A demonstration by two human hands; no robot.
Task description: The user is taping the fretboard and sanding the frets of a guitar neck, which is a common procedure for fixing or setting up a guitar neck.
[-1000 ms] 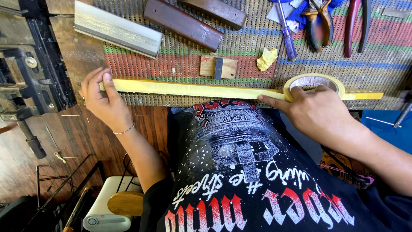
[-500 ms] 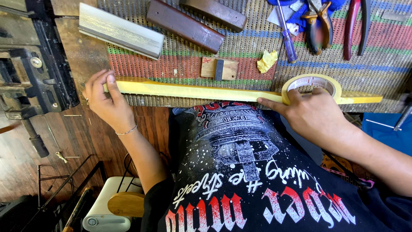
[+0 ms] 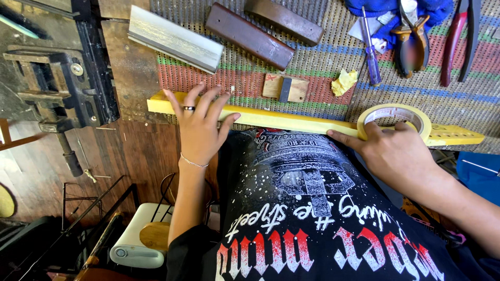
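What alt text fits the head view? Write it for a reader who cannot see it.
A person's left hand presses flat on a long yellow strip at a workbench edge, while the right hand holds a roll of tape against it. Pliers, a screwdriver and wooden blocks lie on the striped mat behind.

Your left hand [image 3: 199, 127] has moved off the end of the long yellow strip [image 3: 291, 120], toward three o'clock along it. Earlier it gripped the tip with curled fingers; now it lies flat on the strip with fingers spread toward twelve o'clock, and the strip's nine o'clock end shows bare beyond it. Your right hand [image 3: 391, 151] with the tape roll [image 3: 394, 117] has edged slightly toward three o'clock.
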